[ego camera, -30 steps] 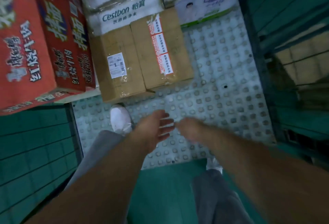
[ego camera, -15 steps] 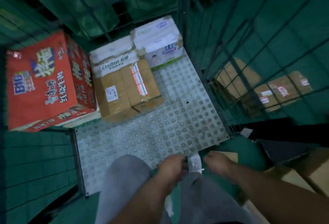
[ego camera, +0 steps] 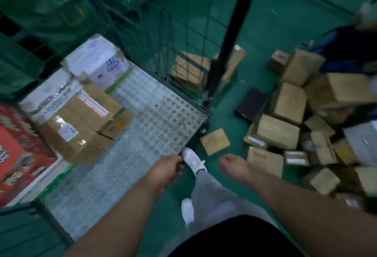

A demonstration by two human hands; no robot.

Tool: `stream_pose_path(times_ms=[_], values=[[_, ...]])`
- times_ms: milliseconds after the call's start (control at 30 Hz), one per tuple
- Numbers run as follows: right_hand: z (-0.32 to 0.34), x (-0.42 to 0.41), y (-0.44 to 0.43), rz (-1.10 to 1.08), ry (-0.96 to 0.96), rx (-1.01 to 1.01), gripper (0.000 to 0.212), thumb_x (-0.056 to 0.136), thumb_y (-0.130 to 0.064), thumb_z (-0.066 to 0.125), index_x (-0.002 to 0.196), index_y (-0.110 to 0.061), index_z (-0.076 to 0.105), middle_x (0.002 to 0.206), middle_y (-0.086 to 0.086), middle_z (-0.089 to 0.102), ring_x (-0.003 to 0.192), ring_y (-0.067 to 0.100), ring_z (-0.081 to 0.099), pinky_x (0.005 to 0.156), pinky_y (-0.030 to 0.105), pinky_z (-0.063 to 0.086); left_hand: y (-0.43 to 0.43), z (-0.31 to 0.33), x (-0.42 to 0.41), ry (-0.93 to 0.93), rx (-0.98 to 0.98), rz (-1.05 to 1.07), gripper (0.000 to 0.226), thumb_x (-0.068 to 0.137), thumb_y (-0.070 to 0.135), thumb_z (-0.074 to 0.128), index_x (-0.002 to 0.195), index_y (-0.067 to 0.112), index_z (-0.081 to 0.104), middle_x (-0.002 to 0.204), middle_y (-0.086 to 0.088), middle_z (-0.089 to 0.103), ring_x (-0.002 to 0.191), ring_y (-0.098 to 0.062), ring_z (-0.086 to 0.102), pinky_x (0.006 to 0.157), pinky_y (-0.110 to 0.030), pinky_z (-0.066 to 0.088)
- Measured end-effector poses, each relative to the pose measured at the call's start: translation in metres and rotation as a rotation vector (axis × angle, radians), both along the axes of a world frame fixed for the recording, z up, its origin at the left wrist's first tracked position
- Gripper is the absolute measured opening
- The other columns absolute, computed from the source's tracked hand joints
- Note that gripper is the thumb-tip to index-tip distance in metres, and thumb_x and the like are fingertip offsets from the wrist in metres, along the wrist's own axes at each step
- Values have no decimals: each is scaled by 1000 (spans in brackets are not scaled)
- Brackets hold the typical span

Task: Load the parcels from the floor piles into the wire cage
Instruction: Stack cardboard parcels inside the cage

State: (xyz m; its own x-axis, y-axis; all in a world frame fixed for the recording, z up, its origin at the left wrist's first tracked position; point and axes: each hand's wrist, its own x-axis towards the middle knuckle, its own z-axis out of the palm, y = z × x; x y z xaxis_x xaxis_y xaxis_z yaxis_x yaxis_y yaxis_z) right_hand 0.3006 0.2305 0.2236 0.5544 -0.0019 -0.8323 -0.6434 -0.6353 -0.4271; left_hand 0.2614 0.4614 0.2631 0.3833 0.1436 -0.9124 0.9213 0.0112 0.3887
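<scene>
Two empty hands hang ahead of you. Your left hand (ego camera: 165, 172) is over the front edge of the wire cage's (ego camera: 189, 32) studded floor plate (ego camera: 155, 118), its fingers loosely curled round nothing. Your right hand (ego camera: 234, 167) is slack over the green floor (ego camera: 265, 22).

The parcels to load are brown taped cartons, some with white labels, tumbled in a floor pile (ego camera: 289, 114) to the right of the cage. A flat brown parcel (ego camera: 215, 141) lies alone just off the plate's front right corner, between that corner and the pile. A flat black parcel (ego camera: 252, 104) lies at the pile's cage-side edge.

On the plate, two brown cartons (ego camera: 85, 126) sit side by side toward the left. White cartons (ego camera: 95, 61) stand along the back edge and a red printed carton (ego camera: 22, 150) along the left edge. The dark corner post (ego camera: 230, 56) and the mesh stand between the plate and more parcels beyond. Your white shoe (ego camera: 193, 159) is just beside the front right corner.

The lone parcel lies flat, its slightly longer side roughly in line with the plate's front edge. The black one's long axis points away from you. The pile's cartons tilt every way.
</scene>
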Motion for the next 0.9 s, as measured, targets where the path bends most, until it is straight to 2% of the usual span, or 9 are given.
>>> stream_pose_path(times_ms=[100,233,367,467,533,633,733,800,900], values=[[12,-69,-41,-5,29,-65,17,100,-25,51,100,-19,66,97,7,67,88,19,59,86,31,50,-18,-14,-47,61,8,-72,23,99,32,56,105,13,67,97,-9,71,75,-23,62,68,-32,44],[32,-112,-93,-154,16,-49,26,101,-20,49,98,-2,68,82,4,68,63,13,57,53,18,42,-54,-12,-75,124,38,-327,16,96,30,57,100,16,64,87,-6,66,69,-21,58,61,-26,38],[48,-130,-153,-283,-17,-50,21,100,-21,49,101,-9,66,102,10,70,82,19,58,75,26,49,-121,15,-51,47,27,-532,17,100,32,54,104,18,63,100,-4,67,83,-23,60,73,-31,43],[55,-136,-199,-390,3,-18,22,100,-19,46,101,0,56,92,9,56,75,17,48,64,28,43,-176,32,-24,-19,15,-661,19,104,36,52,113,22,61,113,-5,67,95,-23,64,84,-34,47],[56,-143,-229,-437,-7,7,29,101,-18,45,109,7,57,91,6,52,73,15,44,59,25,38,-216,35,-7,-37,17,-724,22,104,36,51,116,20,61,114,-6,68,93,-23,64,79,-33,46],[52,-148,-291,-525,-65,-12,30,100,-23,50,117,-2,65,96,6,63,79,17,55,73,27,51,-294,32,17,-67,29,-817,25,105,34,48,118,17,62,109,-5,68,83,-20,62,70,-30,42],[49,-148,-358,-569,-42,4,24,100,-18,49,104,-2,67,94,7,62,69,12,54,58,13,46,-374,30,33,-89,56,-903,27,103,32,50,116,13,63,96,-3,65,69,-15,56,62,-28,36],[44,-144,-408,-564,-33,-31,24,98,-26,51,92,-9,67,96,4,69,77,15,62,68,22,52,-429,33,44,-123,62,-996,26,102,32,52,113,11,64,92,-2,65,66,-15,55,59,-27,36],[37,-140,-485,-627,15,-88,22,98,-33,51,100,-18,67,104,6,71,91,20,67,80,36,55,-505,46,59,-174,46,-1076,25,104,27,50,116,11,64,99,-6,67,70,-16,56,60,-27,38]])
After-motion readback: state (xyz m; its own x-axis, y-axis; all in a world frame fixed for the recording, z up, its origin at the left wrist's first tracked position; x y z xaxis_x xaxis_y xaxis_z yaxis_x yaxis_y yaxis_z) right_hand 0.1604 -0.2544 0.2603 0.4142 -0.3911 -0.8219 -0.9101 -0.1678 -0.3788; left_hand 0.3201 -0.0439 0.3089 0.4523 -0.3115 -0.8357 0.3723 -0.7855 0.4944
